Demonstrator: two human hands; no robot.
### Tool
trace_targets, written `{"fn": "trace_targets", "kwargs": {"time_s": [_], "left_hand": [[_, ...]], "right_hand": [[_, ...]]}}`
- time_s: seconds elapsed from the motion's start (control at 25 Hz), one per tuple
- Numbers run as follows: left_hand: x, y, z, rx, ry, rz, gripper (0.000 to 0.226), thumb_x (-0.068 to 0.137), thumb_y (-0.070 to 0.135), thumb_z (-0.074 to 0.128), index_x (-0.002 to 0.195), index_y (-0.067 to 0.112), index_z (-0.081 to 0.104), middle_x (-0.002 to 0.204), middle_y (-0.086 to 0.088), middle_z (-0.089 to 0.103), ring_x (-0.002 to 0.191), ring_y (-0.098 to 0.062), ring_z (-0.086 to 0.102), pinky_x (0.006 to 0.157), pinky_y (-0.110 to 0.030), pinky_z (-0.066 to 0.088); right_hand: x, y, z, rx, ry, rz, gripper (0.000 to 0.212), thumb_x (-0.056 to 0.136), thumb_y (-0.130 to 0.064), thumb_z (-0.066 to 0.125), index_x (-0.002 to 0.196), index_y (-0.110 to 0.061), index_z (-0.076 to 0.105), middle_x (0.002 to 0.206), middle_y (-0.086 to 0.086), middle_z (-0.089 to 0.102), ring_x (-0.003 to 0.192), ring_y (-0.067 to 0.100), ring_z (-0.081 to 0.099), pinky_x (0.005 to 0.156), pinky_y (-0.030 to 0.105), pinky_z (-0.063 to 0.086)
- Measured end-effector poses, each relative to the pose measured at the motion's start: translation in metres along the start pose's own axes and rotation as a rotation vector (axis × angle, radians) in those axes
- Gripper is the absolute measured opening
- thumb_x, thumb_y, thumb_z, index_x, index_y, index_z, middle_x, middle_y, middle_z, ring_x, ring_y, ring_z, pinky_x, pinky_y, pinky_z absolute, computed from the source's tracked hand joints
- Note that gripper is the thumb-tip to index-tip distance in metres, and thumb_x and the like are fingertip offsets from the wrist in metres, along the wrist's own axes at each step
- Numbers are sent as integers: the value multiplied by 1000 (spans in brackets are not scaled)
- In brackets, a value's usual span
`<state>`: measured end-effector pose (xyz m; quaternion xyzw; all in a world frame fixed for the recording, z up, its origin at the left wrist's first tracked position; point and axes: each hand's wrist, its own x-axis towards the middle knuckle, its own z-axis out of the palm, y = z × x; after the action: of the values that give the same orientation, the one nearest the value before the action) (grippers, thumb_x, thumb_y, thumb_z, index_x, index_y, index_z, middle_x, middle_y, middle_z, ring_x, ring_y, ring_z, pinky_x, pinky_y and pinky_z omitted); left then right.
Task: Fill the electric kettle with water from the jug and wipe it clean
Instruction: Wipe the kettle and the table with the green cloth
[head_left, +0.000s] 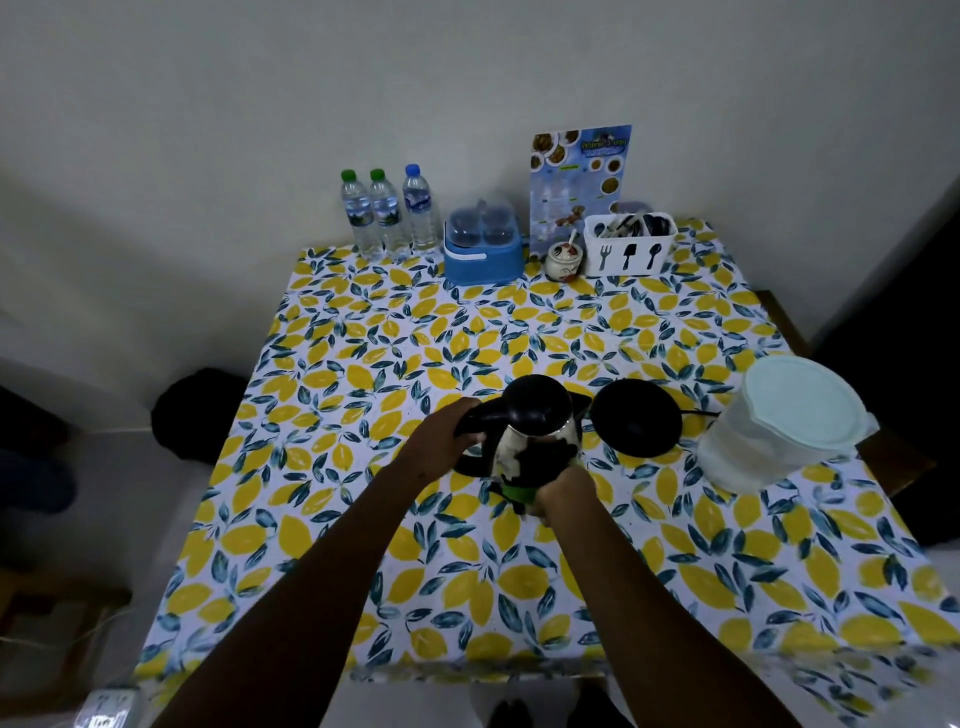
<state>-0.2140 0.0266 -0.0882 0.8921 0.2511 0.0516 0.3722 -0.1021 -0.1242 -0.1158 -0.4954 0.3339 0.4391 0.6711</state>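
A steel electric kettle with a black lid and handle stands on the table near its middle. My left hand is closed around the kettle's black handle. Pressed against the kettle's near side is a green cloth, held in my right hand. The kettle's round black base lies just right of it, with a cord running right. At the table's right edge stands a clear plastic jug with a pale lid on top.
The table has a lemon-print cover. Along the far edge stand three water bottles, a blue container, a small ceramic pot, a menu card and a white cutlery holder. A dark stool sits left.
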Motion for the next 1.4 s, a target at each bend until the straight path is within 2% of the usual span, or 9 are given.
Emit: {"fn": "trace_targets", "kwargs": {"time_s": [0.12, 0.24, 0.32, 0.52, 0.6, 0.72, 1.0, 1.16, 1.4], "left_hand": [[-10, -2, 8, -93, 152, 7, 39, 90, 30, 53, 125, 13, 53, 111, -4, 63, 96, -20, 58, 79, -31, 40], [1, -6, 7, -124, 207, -40, 32, 93, 25, 55, 123, 14, 54, 111, -10, 65, 100, -28, 60, 78, -31, 40], [9, -9, 7, -126, 214, -69, 35, 93, 30, 54, 125, 16, 53, 113, -9, 65, 102, -29, 60, 78, -31, 40], [14, -5, 12, -57, 303, -88, 59, 90, 56, 37, 130, 15, 51, 122, -11, 63, 109, -29, 58, 82, -35, 45], [12, -7, 20, -59, 361, -114, 59, 94, 56, 38, 137, 16, 45, 132, -12, 58, 119, -30, 55, 88, -36, 47], [-7, -21, 49, -124, 380, -283, 66, 97, 28, 54, 151, 9, 20, 156, -15, 31, 139, -30, 37, 107, -43, 41], [-65, -73, 116, 249, -51, -467, 62, 100, 27, 43, 153, 12, 12, 163, -11, 6, 150, -32, 5, 120, -48, 19], [-93, -89, 128, 381, -67, -478, 68, 98, 36, 42, 153, 15, 8, 164, -5, -1, 151, -29, -4, 118, -52, 20], [-107, -101, 134, 415, -6, -434, 67, 96, 50, 22, 153, 19, 8, 164, -2, 2, 151, -24, -1, 120, -47, 16]], "right_hand": [[14, 1, -9, 113, -182, -35, 37, 98, -28, 35, 119, -13, 62, 123, 20, 60, 109, 40, 57, 103, 59, 41], [24, -13, -18, -107, -6, -308, 23, 92, -26, 43, 74, -16, 54, 71, 7, 52, 64, 23, 52, 73, 40, 42], [20, -23, -29, -336, 98, -565, 19, 85, -29, 44, 72, -17, 47, 65, 3, 38, 56, 21, 37, 66, 39, 32], [60, -34, -65, -1113, 129, -1122, 33, 98, -12, 43, 129, -3, 49, 104, 15, 60, 77, 32, 52, 62, 39, 35], [84, -30, -83, -1487, 110, -1072, 44, 96, -15, 48, 138, -3, 42, 133, 26, 51, 113, 41, 51, 85, 51, 43], [115, -11, -103, -1984, 149, -891, 59, 98, -37, 43, 152, -24, 22, 162, 12, 16, 146, 42, 11, 112, 62, 21], [96, 56, -85, -2034, 0, -1080, 53, 92, -41, 30, 145, -34, 36, 155, 10, 36, 144, 43, 23, 108, 69, 24], [88, 99, -50, -2044, -78, -1119, 61, 88, -34, 57, 145, -32, 36, 152, 8, 41, 138, 45, 34, 102, 67, 35], [86, 101, -52, -2064, -76, -1166, 64, 90, -34, 50, 149, -25, 27, 157, 6, 32, 142, 41, 28, 106, 64, 29]]}}
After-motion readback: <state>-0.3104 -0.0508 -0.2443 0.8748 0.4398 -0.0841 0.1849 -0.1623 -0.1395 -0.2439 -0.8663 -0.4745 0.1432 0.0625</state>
